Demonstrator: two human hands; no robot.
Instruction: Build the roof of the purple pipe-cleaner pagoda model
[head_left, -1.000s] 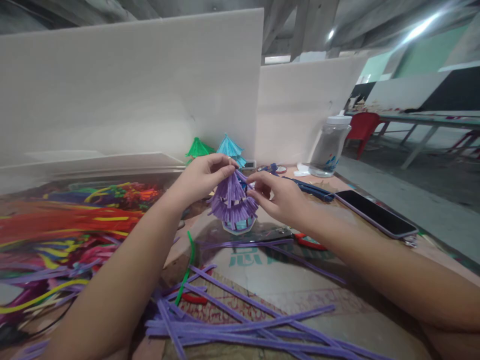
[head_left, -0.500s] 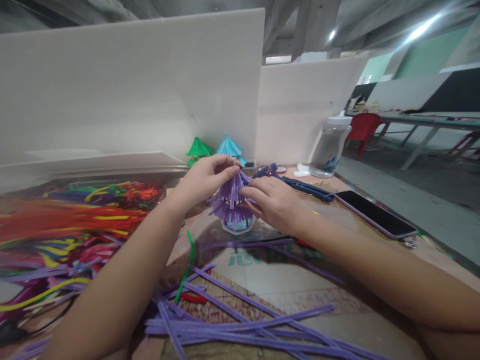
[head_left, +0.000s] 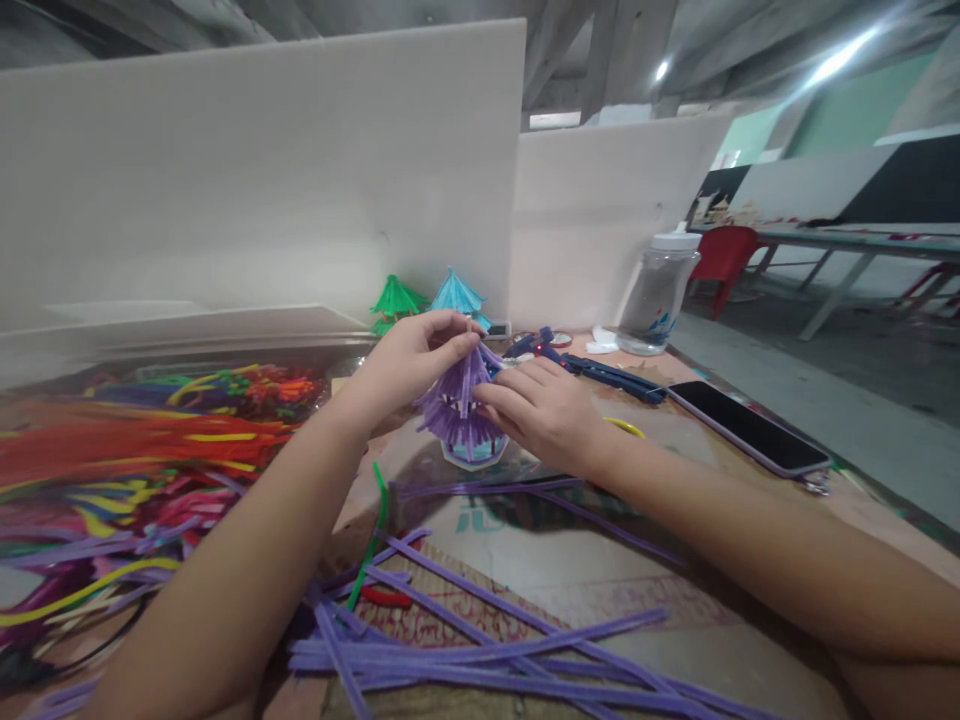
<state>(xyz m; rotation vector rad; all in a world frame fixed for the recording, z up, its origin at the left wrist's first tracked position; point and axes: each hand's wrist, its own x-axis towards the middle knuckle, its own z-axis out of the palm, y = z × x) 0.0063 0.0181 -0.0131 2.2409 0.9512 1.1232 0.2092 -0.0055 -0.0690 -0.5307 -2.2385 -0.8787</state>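
A small two-tiered pagoda model [head_left: 471,432] with purple pipe-cleaner roofs stands on a pale base at the middle of the table. My left hand [head_left: 433,350] pinches the tip of its upper roof between thumb and fingers. Against the roof's right side, my right hand [head_left: 538,405] has its fingers bent together; what lies between those fingertips is hidden. Purple pipe cleaners [head_left: 480,655] lie strewn in front, beside a bent green pipe cleaner [head_left: 379,520]. Behind my hands are a green-roofed model [head_left: 397,297] and a blue-roofed model [head_left: 457,292].
Piles of coloured pipe cleaners [head_left: 150,435] fill the left side. A dark blue glue gun [head_left: 551,345], a blue tool [head_left: 615,377], a phone [head_left: 750,428] and a clear water bottle [head_left: 656,295] are on the right. White panels [head_left: 262,180] rise behind the table.
My right hand has shifted slightly at the roof's side, and more of a yellow piece shows behind its wrist. The left hand keeps its pinch on the roof tip.
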